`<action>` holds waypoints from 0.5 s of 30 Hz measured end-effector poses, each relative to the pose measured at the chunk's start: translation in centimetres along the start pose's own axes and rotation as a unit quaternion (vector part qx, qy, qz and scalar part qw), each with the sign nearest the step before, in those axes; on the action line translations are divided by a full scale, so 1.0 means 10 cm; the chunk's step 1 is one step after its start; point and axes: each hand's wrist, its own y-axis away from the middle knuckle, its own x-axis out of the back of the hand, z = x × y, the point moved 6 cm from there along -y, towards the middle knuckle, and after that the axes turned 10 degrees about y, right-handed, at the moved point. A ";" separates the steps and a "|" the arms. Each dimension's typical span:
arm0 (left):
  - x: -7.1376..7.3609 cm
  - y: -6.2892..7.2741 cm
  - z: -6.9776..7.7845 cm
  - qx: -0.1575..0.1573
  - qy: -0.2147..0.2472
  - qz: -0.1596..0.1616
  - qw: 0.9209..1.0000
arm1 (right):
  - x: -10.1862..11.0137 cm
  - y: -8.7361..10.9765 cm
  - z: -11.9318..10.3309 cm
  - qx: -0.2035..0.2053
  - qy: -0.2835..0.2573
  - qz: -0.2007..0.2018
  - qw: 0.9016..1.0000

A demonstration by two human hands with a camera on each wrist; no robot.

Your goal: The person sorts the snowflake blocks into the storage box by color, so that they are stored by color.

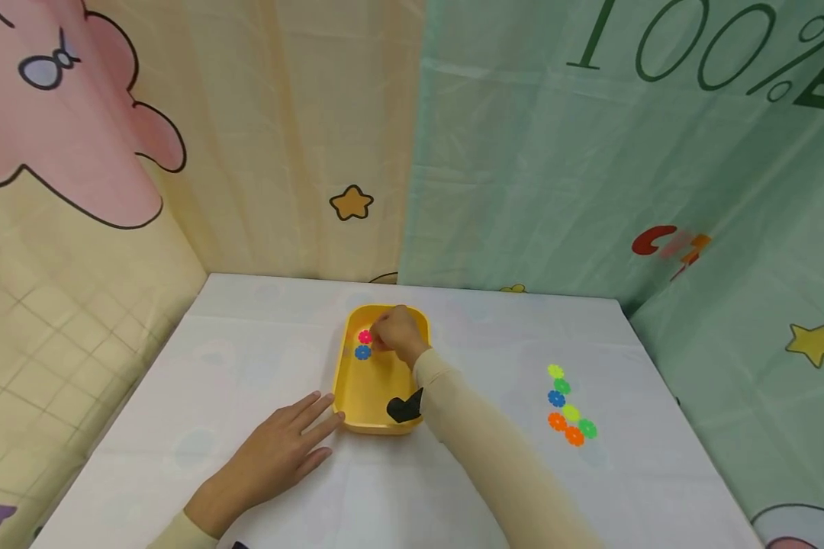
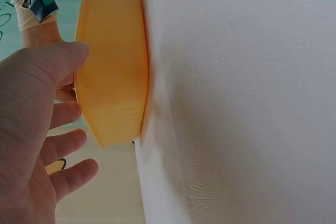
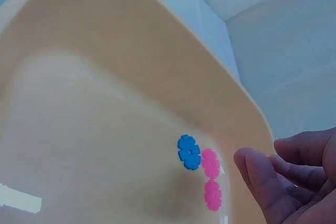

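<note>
A yellow tray point(image 1: 374, 389) stands on the white table. My left hand point(image 1: 281, 450) is spread at its near left corner, fingertips touching the rim; the left wrist view shows the thumb and loose fingers beside the tray's outer wall point(image 2: 113, 72). Over the tray's far end is my right hand point(image 1: 397, 333), fingers bent, with nothing visible between them. Close to its fingertips in the right wrist view lie a blue flower-shaped disc point(image 3: 189, 152) and two pink flower-shaped discs point(image 3: 212, 195). The head view shows only one pink disc point(image 1: 365, 337).
Right of the tray, several flower-shaped discs point(image 1: 556, 399) in yellow, green, blue and orange lie in a loose group on the table point(image 1: 481, 473). Patterned curtains point(image 1: 302, 152) hang behind the table and at both sides.
</note>
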 end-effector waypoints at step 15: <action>-0.01 -0.02 0.00 0.002 0.002 0.007 1.000 | 0.68 0.27 -0.01 0.037 -0.067 -0.014 0.997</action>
